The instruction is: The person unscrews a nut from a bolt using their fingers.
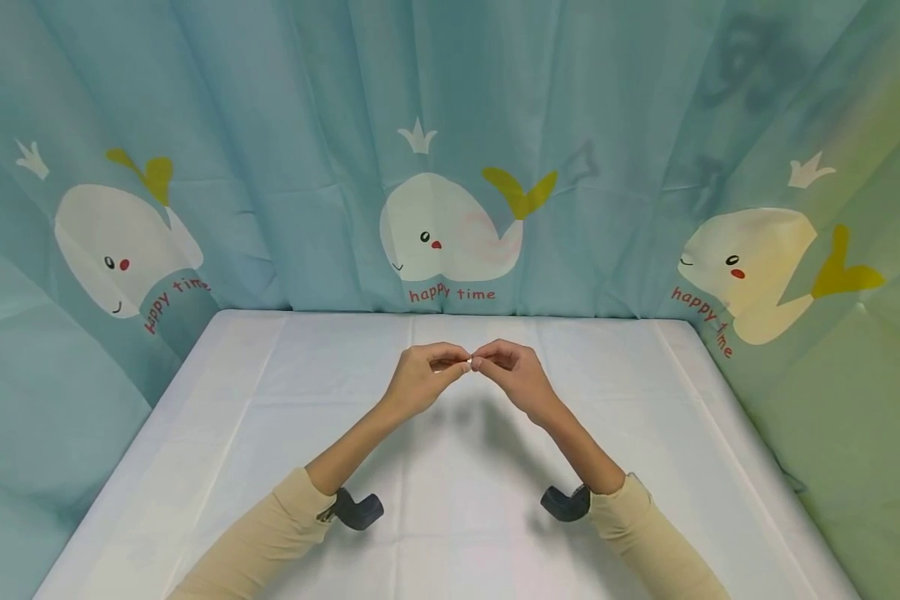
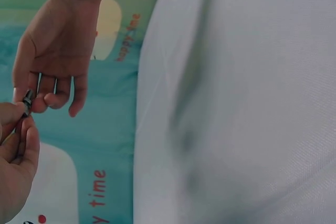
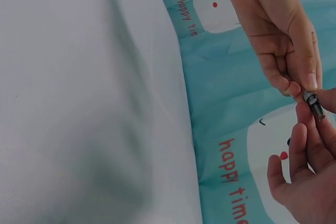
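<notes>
A small, dark metal cylinder with ring-like bands [image 3: 315,106] is held between the two hands above the white table. In the head view it is only a pale speck. My left hand [image 1: 423,379] pinches one end between thumb and fingertips, its other fingers loosely bent. From the opposite side, my right hand [image 1: 517,379] pinches the other end with thumb and index finger. The left wrist view shows the metal cylinder [image 2: 28,98] partly covered by fingertips, so its exact kind cannot be told. Both hands meet fingertip to fingertip around it.
A white cloth-covered table [image 1: 307,467] spreads beneath the hands, with their shadows on it. Blue-green curtains [image 1: 307,233] printed with whales stand along its back and sides. Dark curved mounts [image 1: 360,510] are strapped at both wrists, near the beige sleeves [image 1: 270,533].
</notes>
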